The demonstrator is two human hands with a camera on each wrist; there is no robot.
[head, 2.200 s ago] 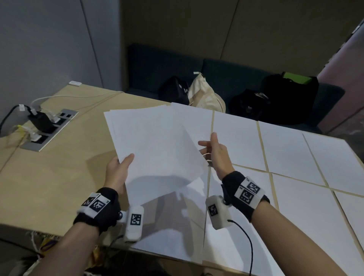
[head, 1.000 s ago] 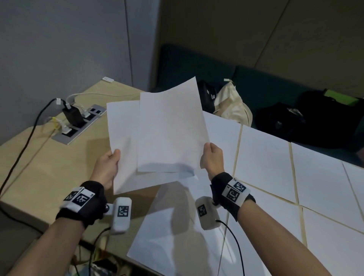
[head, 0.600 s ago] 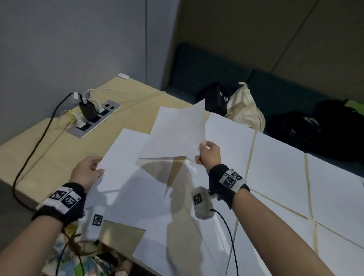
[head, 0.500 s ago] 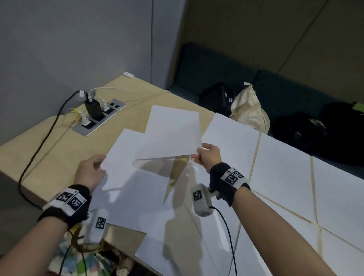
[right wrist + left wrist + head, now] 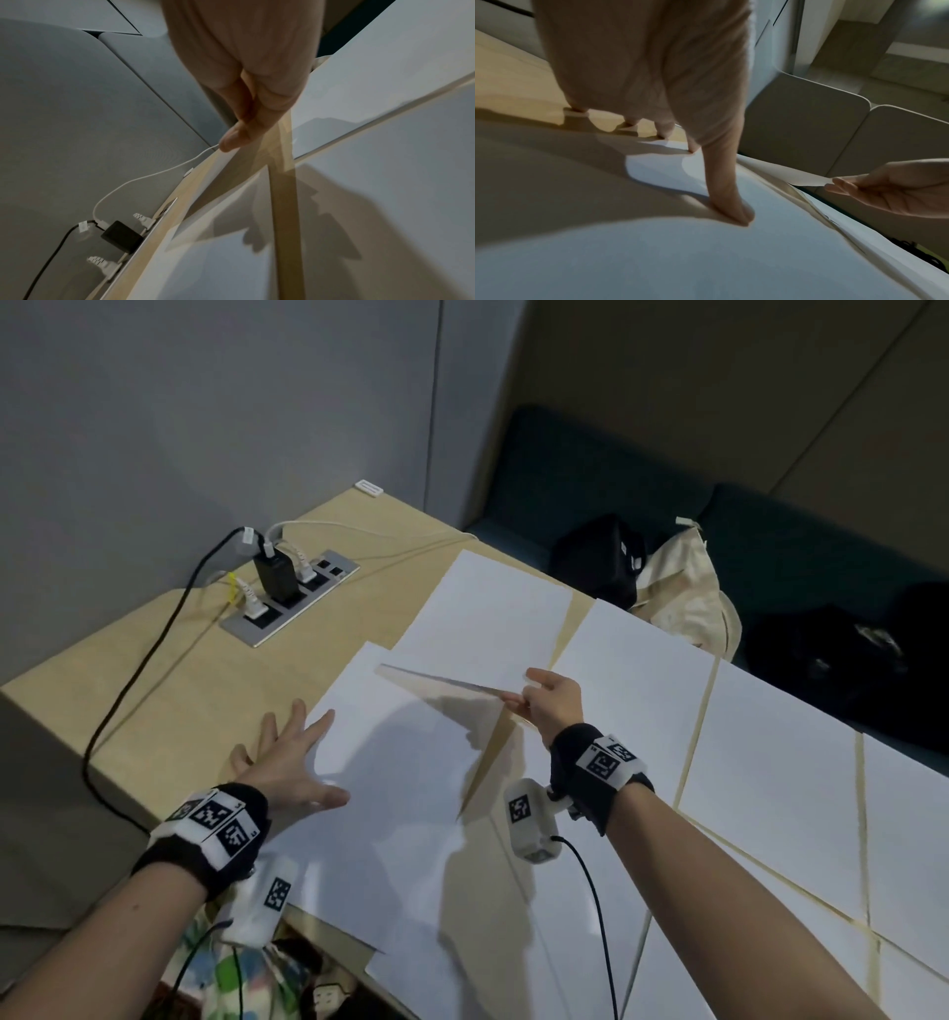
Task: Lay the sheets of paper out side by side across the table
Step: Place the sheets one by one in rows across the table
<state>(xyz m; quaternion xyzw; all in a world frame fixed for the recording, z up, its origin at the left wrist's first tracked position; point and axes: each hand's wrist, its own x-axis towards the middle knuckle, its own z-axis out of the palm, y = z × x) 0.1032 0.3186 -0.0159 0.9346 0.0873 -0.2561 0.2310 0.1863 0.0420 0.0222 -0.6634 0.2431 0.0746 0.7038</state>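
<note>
Half a second ago my left hand was curled at the near sheet's left edge; now it lies flat with fingers spread, thumb and forefinger on the paper, the other fingertips on the bare desk. The left wrist view shows the thumb pressing the white surface. My right hand has dropped lower and still pinches the near right corner of the held sheet between thumb and fingers. That sheet was tilted up before; now it sits nearly level, its far part close over the desk, its near edge raised and throwing a shadow on the near sheet below.

The held sheet is plain white, unmarked, slightly bowed along the lifted edge. It sits in the far row's leftmost place, just beside the next sheet, with a narrow wedge of wood showing between them. The other sheets lie flat in rows to the right, thin strips of desk between them. The near sheet overhangs the desk's front edge.

A socket strip with plugs sits at the desk's far left.
</note>
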